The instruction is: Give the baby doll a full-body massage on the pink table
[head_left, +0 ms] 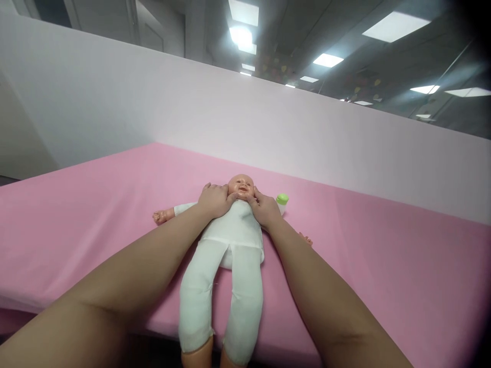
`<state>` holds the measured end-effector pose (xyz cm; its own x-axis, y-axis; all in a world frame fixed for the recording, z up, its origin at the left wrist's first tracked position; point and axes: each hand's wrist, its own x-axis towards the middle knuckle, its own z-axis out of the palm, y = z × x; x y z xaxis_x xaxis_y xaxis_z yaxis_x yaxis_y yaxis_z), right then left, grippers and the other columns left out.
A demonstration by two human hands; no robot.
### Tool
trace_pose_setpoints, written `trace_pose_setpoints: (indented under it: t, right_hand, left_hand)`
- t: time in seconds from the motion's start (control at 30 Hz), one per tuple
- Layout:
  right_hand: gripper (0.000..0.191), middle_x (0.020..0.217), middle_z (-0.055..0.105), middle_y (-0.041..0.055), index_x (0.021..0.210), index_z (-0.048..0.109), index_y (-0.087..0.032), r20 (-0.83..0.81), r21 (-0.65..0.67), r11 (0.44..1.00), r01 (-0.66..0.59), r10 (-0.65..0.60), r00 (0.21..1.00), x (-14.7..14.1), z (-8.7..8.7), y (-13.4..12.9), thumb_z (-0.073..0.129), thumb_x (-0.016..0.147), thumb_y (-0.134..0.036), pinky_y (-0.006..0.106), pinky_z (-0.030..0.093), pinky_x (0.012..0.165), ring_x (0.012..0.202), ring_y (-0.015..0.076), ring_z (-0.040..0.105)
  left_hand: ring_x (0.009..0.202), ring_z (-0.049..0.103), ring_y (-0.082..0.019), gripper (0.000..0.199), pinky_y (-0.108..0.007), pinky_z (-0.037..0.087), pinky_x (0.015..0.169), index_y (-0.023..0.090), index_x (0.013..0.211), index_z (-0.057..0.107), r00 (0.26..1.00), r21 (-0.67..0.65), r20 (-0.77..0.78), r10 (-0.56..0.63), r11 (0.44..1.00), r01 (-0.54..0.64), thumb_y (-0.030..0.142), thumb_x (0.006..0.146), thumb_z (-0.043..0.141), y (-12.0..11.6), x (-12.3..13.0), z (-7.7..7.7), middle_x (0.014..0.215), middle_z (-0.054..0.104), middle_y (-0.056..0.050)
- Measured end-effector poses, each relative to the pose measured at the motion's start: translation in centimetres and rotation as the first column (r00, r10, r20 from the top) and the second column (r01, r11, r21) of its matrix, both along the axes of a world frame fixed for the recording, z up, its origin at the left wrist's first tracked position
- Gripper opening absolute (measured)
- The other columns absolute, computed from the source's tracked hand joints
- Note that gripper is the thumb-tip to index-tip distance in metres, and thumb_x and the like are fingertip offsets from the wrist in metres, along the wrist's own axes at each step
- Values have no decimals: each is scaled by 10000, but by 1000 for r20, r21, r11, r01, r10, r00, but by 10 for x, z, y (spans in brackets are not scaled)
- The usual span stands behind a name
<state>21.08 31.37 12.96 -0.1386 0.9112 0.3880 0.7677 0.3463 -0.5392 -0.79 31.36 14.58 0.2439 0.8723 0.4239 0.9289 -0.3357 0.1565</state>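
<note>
A baby doll (233, 225) in a white cloth suit lies on its back on a pink-covered surface, head away from me and legs towards me. Round its left-of-view shoulder and neck is my left hand (217, 199), with the thumb by the chin. My right hand (266, 206) grips the other side in the same way, its thumb below the jaw and fingers beside the head. The fingertips behind the doll are hidden. One doll hand (163, 216) sticks out to the left; the other shows partly past my right forearm.
A white bottle with a green cap (283, 198) is just beyond my right hand. The pink sheet (95, 204) reaches a pale wall panel (245, 122) at the back. Its near edge runs under the doll's legs, which extend past it.
</note>
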Motion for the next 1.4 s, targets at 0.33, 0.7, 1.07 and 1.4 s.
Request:
trace_pose_setpoints:
  t: [0.33,0.7,1.07,1.4]
  right_hand:
    - [663,1318,716,81,1459,591,-292,-43,26,999,19,-18,999,-3,0,-4,424,986,-726,421,528,995,1211,305,672]
    - [766,1160,760,58,1444,566,-308,-96,0,1000,23,-23,995,-8,4,-8,627,846,-782,379,558,881,1041,268,716]
    - [607,1256,748,42,1504,538,-350,-96,11,1000,-4,5,995,-1,-4,0,404,1013,-682,410,552,951,1134,283,706]
    - [616,1197,759,53,1468,557,-331,-59,19,1000,-11,12,998,-5,3,-6,468,983,-698,405,550,926,1072,281,714]
  left_hand:
    - [1031,699,-317,651,-404,492,813,226,1135,676,971,-127,237,-34,990,66,666,1014,212,0,-9,-1,1127,760,-105]
    - [980,699,-310,717,-381,484,712,227,1112,652,958,-183,285,12,982,42,860,832,466,-6,-4,4,1103,753,-89]
    - [1035,697,-311,595,-389,499,802,238,1206,682,957,-138,287,-35,987,77,642,1008,293,0,-8,-2,1143,762,-99]
    - [962,711,-321,743,-387,510,752,217,1149,679,948,-185,317,32,982,29,853,851,439,-5,-4,5,1095,766,-111]
